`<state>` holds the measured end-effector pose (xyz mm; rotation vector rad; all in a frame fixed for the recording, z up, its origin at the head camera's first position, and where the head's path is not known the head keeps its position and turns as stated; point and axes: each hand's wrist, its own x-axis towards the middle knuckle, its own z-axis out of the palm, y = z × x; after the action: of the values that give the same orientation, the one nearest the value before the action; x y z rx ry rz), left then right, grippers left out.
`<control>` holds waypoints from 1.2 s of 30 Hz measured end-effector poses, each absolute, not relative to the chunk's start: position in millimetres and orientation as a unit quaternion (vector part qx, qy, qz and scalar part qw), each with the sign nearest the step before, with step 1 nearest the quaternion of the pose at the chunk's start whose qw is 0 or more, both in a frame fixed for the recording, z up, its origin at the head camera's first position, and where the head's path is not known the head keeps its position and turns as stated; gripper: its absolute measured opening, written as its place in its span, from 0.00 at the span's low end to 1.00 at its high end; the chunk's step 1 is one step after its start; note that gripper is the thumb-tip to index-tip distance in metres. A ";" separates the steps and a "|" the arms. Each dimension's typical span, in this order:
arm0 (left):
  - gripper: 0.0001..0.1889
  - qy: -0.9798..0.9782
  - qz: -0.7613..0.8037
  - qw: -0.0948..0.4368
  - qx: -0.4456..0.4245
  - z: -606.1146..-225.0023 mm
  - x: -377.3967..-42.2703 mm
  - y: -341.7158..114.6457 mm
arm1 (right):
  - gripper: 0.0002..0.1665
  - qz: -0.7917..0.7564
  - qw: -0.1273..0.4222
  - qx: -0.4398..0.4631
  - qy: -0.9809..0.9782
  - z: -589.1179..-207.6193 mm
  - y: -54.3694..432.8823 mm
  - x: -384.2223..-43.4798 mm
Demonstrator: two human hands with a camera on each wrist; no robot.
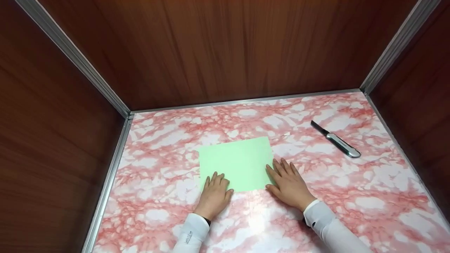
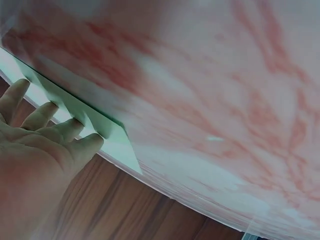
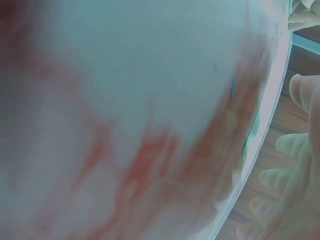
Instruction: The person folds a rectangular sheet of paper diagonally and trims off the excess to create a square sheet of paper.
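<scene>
Head view: the left hand (image 1: 215,196) and right hand (image 1: 290,184) reach forward, palms down, fingers extended and spread. The green sheet (image 1: 236,163) lies between them, overlapped by both, on a red-and-white marbled tabletop (image 1: 154,196) enclosed by wood-grain panels (image 1: 225,52). Left wrist view: spaced fingertips touch the sheet. Right wrist view: fingers spread; contact indeterminable.
</scene>
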<state>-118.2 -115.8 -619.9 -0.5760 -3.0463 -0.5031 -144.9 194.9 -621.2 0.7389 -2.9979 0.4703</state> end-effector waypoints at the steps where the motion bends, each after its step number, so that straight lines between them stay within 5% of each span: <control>1: 0.21 -0.970 -0.160 -0.003 -0.182 -619.8 -118.4 -115.0 | 0.43 0.150 0.007 0.238 -0.960 -621.4 194.4 -144.9; 6: 0.28 -0.970 -0.159 -0.022 -0.181 -619.4 -118.1 -112.7 | 0.44 0.151 0.004 0.249 -0.957 -621.0 193.2 -144.1; 23: 0.29 -0.972 -0.142 -0.023 -0.183 -621.8 -117.2 -108.1 | 0.46 0.123 -0.042 0.266 -0.955 -611.9 191.5 -136.4; 36: 0.45 -0.973 -0.127 -0.087 -0.170 -618.0 -116.9 -83.9 | 0.51 0.121 -0.058 0.290 -0.948 -611.0 189.0 -120.5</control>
<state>-116.9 -83.9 -618.0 -0.5665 -3.2389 -0.4233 -120.5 189.0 -611.0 0.9465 -3.0919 0.3959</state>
